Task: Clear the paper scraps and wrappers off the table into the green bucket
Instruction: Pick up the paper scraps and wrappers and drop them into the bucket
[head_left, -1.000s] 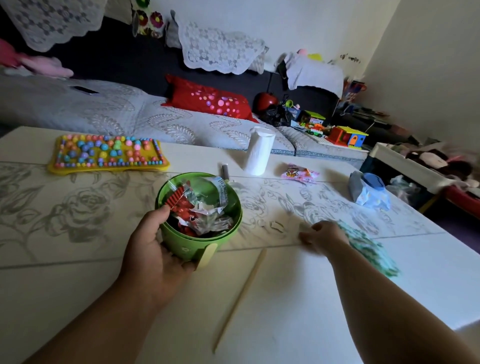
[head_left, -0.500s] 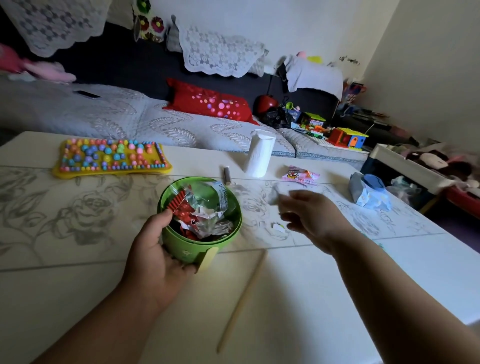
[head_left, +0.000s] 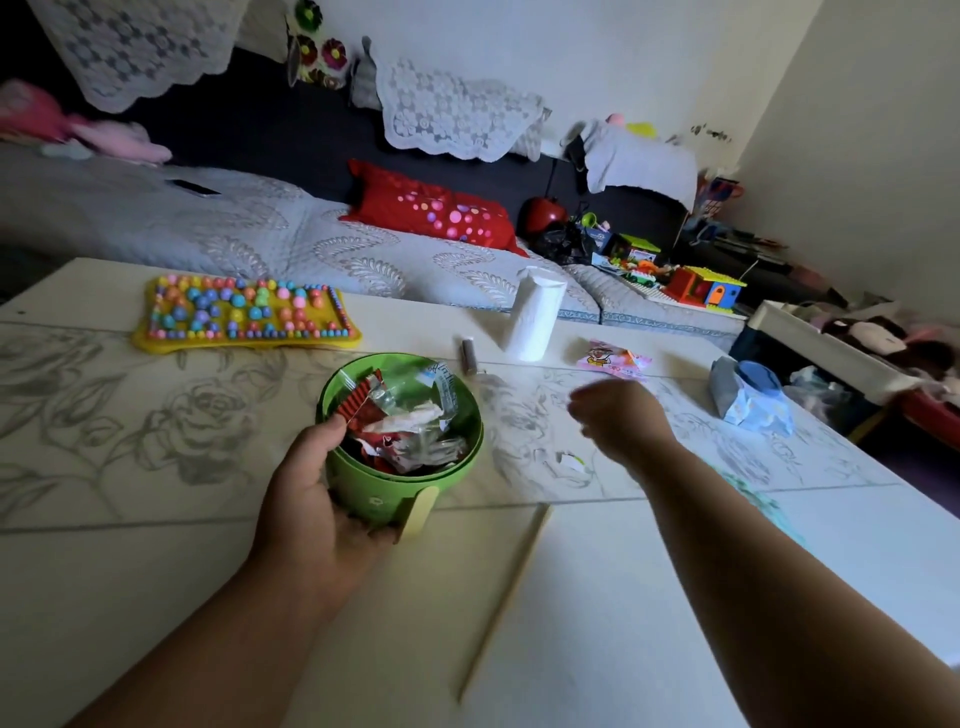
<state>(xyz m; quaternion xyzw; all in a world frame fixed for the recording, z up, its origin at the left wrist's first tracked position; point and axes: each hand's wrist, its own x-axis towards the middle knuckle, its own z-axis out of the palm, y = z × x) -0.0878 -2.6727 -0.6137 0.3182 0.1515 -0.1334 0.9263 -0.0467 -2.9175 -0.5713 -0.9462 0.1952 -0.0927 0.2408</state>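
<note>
Floral table (head_left: 156, 431), left hand (head_left: 317, 499) still gripping green bucket (head_left: 363, 499); right hand (head_left: 618, 421) farther out, fingers seemingly curled.

I see a green bucket (head_left: 457, 475) at centre with red and clear wrappers (head_left: 400, 421), white table (head_left: 156, 571) with grey rose pattern, yellow board (head_left: 244, 314) of many-coloured beads upper left, pink wrapper (head_left: 613, 358), red dotted cushion (head_left: 431, 210).

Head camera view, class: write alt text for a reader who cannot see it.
A person's left hand holds a green bucket full of wrappers steady on a white table, while the right hand hovers above the tabletop near a small paper scrap. A pink wrapper lies beyond it.
</note>
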